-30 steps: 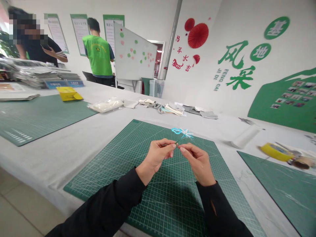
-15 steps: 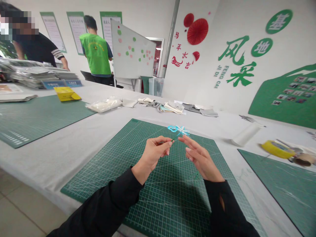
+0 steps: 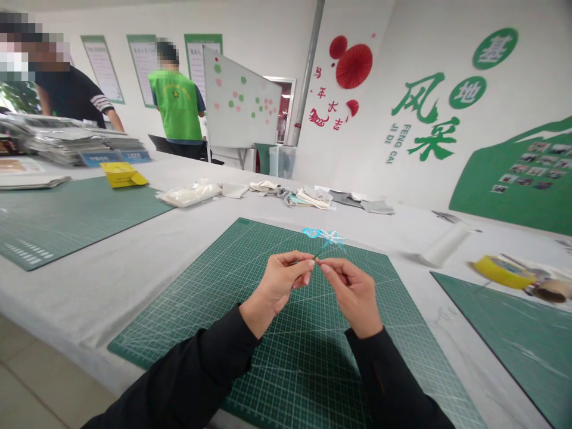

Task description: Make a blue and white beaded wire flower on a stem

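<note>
My left hand [image 3: 279, 288] pinches the thin green stem of a small craft flower [image 3: 329, 236] between thumb and forefinger. The flower's head has bright blue looped petals and rows of white beads, and it points away from me above the far edge of the green cutting mat [image 3: 214, 310]. My right hand [image 3: 355, 292] is closed in a pinch on the same stem, its thumb and forefinger right beside my left fingertips. The stem's lower end is hidden by the fingers.
A second mat [image 3: 67, 214] with a yellow box [image 3: 123, 175] lies left, a third mat [image 3: 513, 339] right. Yellow tape [image 3: 503, 271] and a white roll [image 3: 447, 243] are at right. Cloth pieces [image 3: 313, 198] and a plastic bag [image 3: 190, 193] lie behind. Two people stand across the table.
My right hand has turned and closed from spread, extended fingers into a pinch on the stem beside my left fingers. The left hand has kept its hold. The view has shifted slightly.
</note>
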Demonstrator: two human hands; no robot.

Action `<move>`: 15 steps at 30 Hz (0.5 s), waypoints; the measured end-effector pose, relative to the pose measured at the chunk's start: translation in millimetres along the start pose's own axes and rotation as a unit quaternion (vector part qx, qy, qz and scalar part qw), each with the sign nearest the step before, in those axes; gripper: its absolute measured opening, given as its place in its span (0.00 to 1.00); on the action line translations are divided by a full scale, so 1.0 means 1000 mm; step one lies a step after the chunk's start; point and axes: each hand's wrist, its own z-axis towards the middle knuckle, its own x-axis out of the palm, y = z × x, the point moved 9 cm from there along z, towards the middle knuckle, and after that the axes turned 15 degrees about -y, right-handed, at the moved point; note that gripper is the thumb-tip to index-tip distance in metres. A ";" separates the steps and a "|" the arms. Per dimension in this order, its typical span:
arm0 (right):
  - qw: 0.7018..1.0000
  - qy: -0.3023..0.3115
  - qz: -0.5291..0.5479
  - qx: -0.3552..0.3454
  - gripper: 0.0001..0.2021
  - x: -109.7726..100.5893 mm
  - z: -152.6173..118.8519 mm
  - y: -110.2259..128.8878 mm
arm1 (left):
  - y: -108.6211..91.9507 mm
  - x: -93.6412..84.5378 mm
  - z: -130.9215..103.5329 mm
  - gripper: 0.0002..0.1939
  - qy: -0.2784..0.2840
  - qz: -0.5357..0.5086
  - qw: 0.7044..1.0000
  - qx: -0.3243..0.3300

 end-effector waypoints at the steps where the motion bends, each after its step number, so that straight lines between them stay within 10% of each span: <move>1: 1.000 -0.003 -0.005 0.001 0.10 0.000 -0.001 0.001 | 0.000 0.000 0.000 0.10 -0.002 -0.004 1.000 -0.002; 15: 0.994 -0.018 -0.084 -0.060 0.11 -0.001 -0.006 0.021 | -0.006 -0.003 -0.002 0.10 -0.026 0.018 0.999 0.024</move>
